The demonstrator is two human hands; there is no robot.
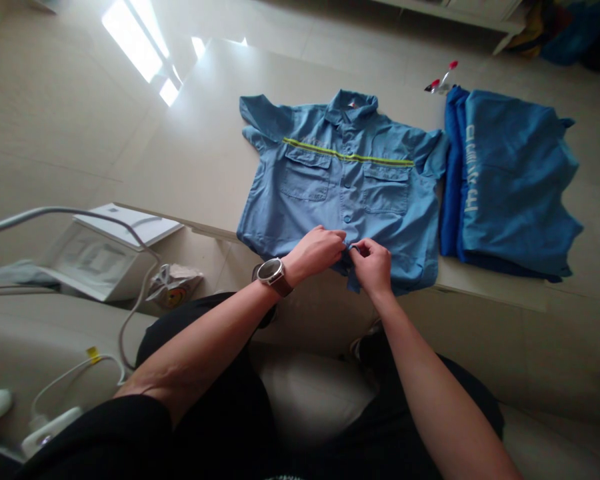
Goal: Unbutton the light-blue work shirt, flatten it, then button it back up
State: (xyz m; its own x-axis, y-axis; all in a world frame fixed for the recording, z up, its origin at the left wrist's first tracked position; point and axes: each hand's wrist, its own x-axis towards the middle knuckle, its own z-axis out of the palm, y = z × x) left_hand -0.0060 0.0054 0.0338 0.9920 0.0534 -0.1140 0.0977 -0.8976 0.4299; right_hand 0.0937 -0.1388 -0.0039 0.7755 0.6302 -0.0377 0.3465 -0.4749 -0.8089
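A blue short-sleeved work shirt (pixel 300 217) lies front up on a pale low table, its collar at the far side. A yellow-green stripe crosses its chest above two flap pockets. Both hands meet at the lower end of the button placket, by the table's near edge. My left hand (pixel 317 250), with a watch at the wrist, is closed on the placket's edge. My right hand (pixel 373 267) pinches the shirt's front edge just beside it. The fingers hide the button and buttonhole there. Higher up the placket, the visible buttons look fastened.
Folded blue garments (pixel 520 180), the top one with white lettering, are stacked on the table's right part. Red- and black-capped pens (pixel 443 79) lie behind them. A white open box (pixel 105 253) stands on the left, with a plastic bag (pixel 175 285) and a grey hose (pixel 145 277) nearby.
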